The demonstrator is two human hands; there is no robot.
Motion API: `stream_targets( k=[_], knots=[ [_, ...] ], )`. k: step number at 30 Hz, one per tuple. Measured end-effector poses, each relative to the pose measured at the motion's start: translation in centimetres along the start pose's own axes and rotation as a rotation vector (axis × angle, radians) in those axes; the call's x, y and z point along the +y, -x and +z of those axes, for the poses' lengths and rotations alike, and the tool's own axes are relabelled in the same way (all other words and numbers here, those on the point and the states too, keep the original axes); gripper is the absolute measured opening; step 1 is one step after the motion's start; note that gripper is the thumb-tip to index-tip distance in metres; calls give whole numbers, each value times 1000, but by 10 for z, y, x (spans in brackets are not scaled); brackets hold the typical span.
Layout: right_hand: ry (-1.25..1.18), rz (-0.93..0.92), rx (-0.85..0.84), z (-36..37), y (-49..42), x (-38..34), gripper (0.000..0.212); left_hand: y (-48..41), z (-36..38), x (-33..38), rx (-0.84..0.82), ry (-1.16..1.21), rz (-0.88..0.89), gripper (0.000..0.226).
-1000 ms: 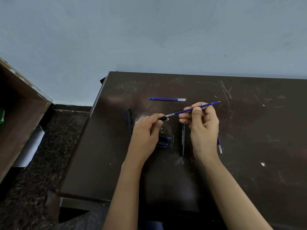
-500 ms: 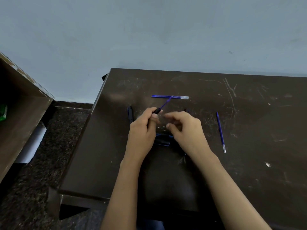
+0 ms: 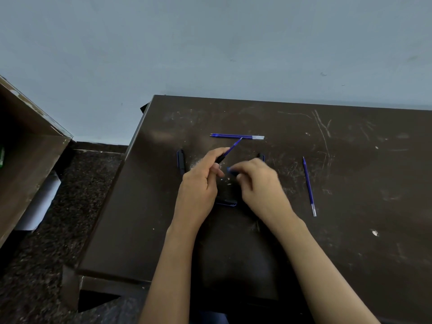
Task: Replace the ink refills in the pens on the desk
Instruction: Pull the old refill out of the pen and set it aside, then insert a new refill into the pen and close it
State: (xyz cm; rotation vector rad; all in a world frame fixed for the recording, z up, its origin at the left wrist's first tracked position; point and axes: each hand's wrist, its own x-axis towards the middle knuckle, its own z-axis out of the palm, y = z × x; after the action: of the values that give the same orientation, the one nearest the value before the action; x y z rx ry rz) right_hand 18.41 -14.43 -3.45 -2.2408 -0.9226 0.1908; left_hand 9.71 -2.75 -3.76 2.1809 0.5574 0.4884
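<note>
Head view: looking down on a dark, scratched bench [image 3: 350,230] set against a pale blue wall [image 3: 210,43]; both bare forearms reach in from the bottom edge.
Left hand [image 3: 198,183]: grip closed around a black pen tip piece with a blue refill [image 3: 230,149] sticking out of it, pointing up and away toward the far side of the bench.
Right hand [image 3: 257,181]: blurred, fingers curled low over the bench just right of the left hand; something small and blue shows at the fingertips, but whether the grip has closed on it, cannot tell.
Far refills [image 3: 236,136]: blue with a clear end, lying crosswise beyond both hands; the tip of the held refill ends just short of them.
Loose refill [image 3: 309,185]: blue, lying on its own to the right of the right hand, running roughly front to back, clear end nearest the person.
Pen at left [image 3: 180,160]: black with blue trim, lying on the bench just left of the left hand.
Pen part at right [image 3: 260,156]: dark end with blue trim, showing just beyond the right hand's knuckles.
Pen parts between wrists [image 3: 226,202]: dark with blue trim, lying on the bench, partly hidden by both hands.
Left surround: brown wooden furniture [image 3: 28,160] over a dark speckled floor [image 3: 70,230].
</note>
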Motion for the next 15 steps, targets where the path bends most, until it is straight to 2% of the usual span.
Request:
stream_targets(
  k=[2,4,7,8,10,15],
  knots=[
    [-229,167,180,-5,-3,3,23,0,1,-1,-8,7,9,52],
    [-534,335,283,-11,-6,5,15,-1,1,-1,-20,9,17,50],
    [-1236,484,346,-22,-10,0,8,0,1,0,-54,6,31,47],
    [-1392,511,348,-25,-10,-1,8,0,1,1,-64,3,34,46],
    [-1489,533,346,-27,-11,-3,9,0,1,1,-74,1,41,46],
    [-1489,513,317,-27,-11,-5,9,0,2,1,-94,-1,35,48]
  ],
)
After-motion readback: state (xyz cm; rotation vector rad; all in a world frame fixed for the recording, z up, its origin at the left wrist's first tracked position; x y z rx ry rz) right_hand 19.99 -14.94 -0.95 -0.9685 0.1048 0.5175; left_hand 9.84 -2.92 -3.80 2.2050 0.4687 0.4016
